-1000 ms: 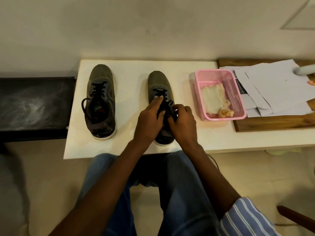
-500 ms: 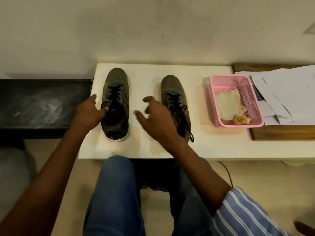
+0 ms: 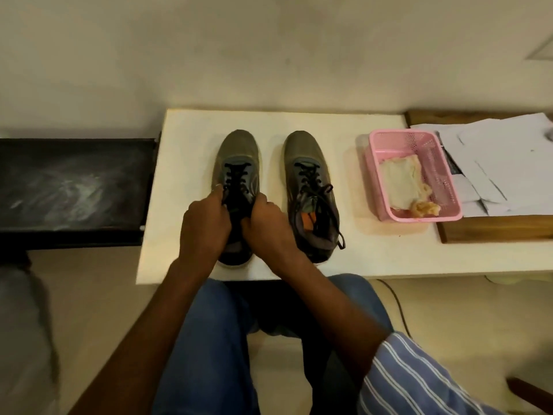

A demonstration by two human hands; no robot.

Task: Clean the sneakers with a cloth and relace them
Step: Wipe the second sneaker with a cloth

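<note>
Two grey-brown sneakers with black laces stand side by side on a white table (image 3: 191, 265), toes pointing away from me. My left hand (image 3: 203, 223) and my right hand (image 3: 266, 226) both grip the left sneaker (image 3: 239, 151) at its collar, fingers curled around the black lace ends; the hands hide its heel half. The right sneaker (image 3: 305, 163) stands free, its laces tied loosely and trailing over the heel side. A pale cloth (image 3: 401, 178) lies in a pink basket (image 3: 449, 187) to the right.
White papers (image 3: 496, 154) lie on a wooden board (image 3: 490, 229) at the far right. A black bench (image 3: 71, 187) adjoins the table on the left. My knees in blue jeans sit just under the table's front edge.
Both hands left the right sneaker, reached to the left one, and now grip its laces. The left sneaker now stands closer to the right one.
</note>
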